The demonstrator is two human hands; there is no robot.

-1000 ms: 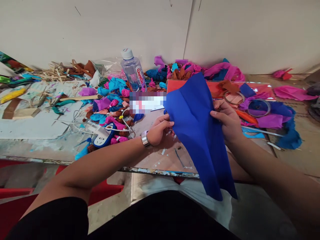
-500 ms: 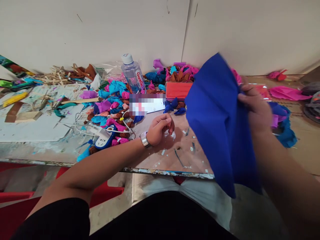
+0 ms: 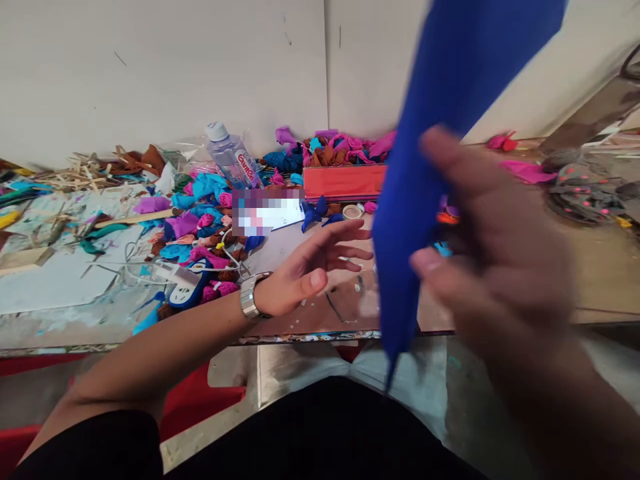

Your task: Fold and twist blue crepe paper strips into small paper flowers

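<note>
A large deep-blue sheet (image 3: 405,220), thin paper or cloth, hangs upright in the air above the table's front edge, its top running out of view. At its right side is my right hand (image 3: 505,233), blurred by motion, its thumb and fingers against the sheet; the exact grip is partly hidden. My left hand (image 3: 310,267), with a metal watch (image 3: 250,295) at the wrist, is open with its fingers spread, their tips close to the sheet's left edge. Whether they touch it I cannot tell. Behind the left hand lie small dark-blue twisted pieces (image 3: 315,212) and a roll of tape (image 3: 353,211).
A lit phone (image 3: 287,215) leans near a clear bottle (image 3: 233,157). Around them are crumpled colourful pieces (image 3: 187,223), a power strip (image 3: 190,283) with white cables, and wooden sticks (image 3: 95,170). A red stack (image 3: 345,181) stands behind; a dark spotted bundle (image 3: 583,190) sits right.
The blue sheet has risen and turned narrower to my view, with my right hand coming nearer the camera. My left hand has opened from curled fingers and reached toward the sheet.
</note>
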